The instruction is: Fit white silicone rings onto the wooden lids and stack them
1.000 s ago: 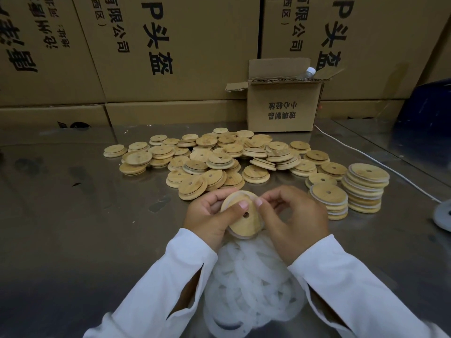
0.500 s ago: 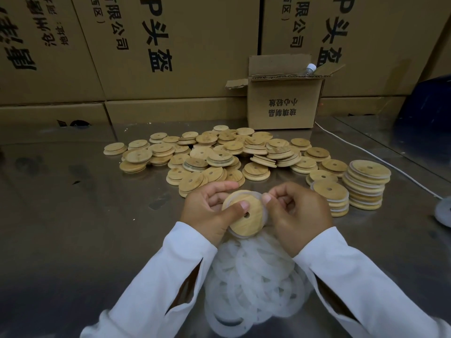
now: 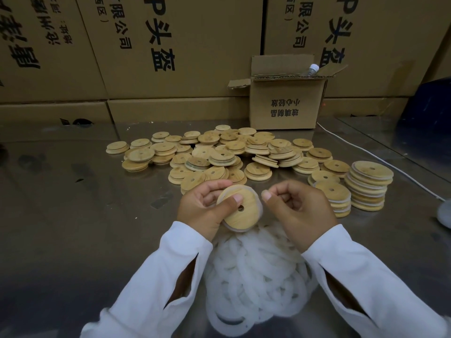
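Left hand (image 3: pixel 202 208): thumb pressed on the face of the wooden lid (image 3: pixel 240 211), fingers curled behind it. A white silicone ring (image 3: pixel 234 230) edges the lid. Right hand (image 3: pixel 297 211): fingers curled and holding nothing, thumb tip just beside the ring. The lid is held above the ring pile (image 3: pixel 256 276) at the near edge of the steel table (image 3: pixel 73 215). Two lid stacks (image 3: pixel 368 189) stand toward the right edge. The small carton (image 3: pixel 285 106) reads "玻璃制品 小心轻放", inverted. The large cartons (image 3: pixel 183 45) read "头盔" and "有限公司".
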`<state>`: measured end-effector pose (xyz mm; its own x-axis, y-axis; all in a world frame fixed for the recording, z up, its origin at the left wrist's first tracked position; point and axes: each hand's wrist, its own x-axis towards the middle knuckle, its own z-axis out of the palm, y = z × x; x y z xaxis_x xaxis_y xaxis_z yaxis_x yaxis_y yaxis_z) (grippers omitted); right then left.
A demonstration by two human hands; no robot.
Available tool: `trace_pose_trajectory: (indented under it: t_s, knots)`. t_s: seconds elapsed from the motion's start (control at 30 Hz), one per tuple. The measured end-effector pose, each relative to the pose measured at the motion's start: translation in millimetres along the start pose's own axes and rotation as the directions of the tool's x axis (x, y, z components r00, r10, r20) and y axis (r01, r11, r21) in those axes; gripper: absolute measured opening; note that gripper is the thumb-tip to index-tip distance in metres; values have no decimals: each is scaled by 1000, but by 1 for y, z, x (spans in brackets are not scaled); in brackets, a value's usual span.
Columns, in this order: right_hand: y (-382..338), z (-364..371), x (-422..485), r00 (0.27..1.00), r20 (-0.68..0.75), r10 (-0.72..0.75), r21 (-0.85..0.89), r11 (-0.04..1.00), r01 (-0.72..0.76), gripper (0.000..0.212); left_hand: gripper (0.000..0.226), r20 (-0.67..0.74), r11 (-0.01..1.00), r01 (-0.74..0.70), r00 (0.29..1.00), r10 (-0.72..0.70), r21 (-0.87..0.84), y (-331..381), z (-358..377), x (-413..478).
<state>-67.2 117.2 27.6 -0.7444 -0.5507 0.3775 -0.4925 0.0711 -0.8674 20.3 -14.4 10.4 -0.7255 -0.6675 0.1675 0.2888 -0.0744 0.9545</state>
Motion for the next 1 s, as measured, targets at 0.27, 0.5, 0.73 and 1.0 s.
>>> trace_pose_trajectory:
  t_s: [0.27, 0.5, 0.73, 1.0]
  knots:
    - [4, 12, -5, 996, -81, -43, -33, 999, 40, 9, 27, -33, 992, 62, 997, -66, -113, 1, 4, 0]
    - [3, 9, -5, 993, -69, -99, -56, 994, 96, 13, 30, 112, 994, 106, 988, -107, 15, -2, 8, -5]
    - [-4, 1, 1, 993, -37, 112, 153, 983, -106, 13, 31, 199, 985, -25, 980, -9, 171, 7, 4, -6]
    - [-6, 2, 0, 983, 38, 179, 190, 965, -183, 14, 12, 151, 984, -74, 987, 49, 163, 5, 7, -9]
